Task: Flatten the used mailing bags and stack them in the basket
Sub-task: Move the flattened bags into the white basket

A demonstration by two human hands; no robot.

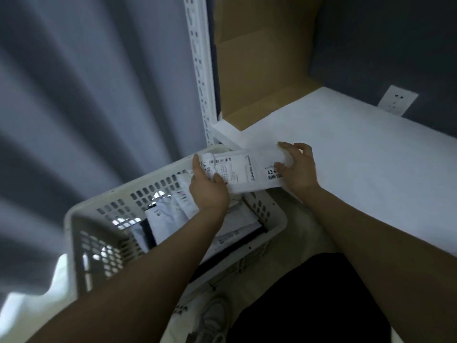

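Note:
A white mailing bag point(243, 169) with printed shipping labels hangs flat in the air above the far corner of a white perforated basket point(81, 233). My left hand point(207, 189) grips its left end, thumb on top. Its right end is pinched by my right hand point(298, 167), fingers curled over the far edge. Inside the basket lie several other white mailing bags point(170, 214), partly hidden by my left forearm.
A white shelf board point(358, 154) lies to the right, with a brown cardboard box point(262, 65) at its back left corner. A white slotted upright post point(200, 70) stands behind the basket. Grey curtain point(86, 95) fills the left. A wall socket point(398, 100) sits far right.

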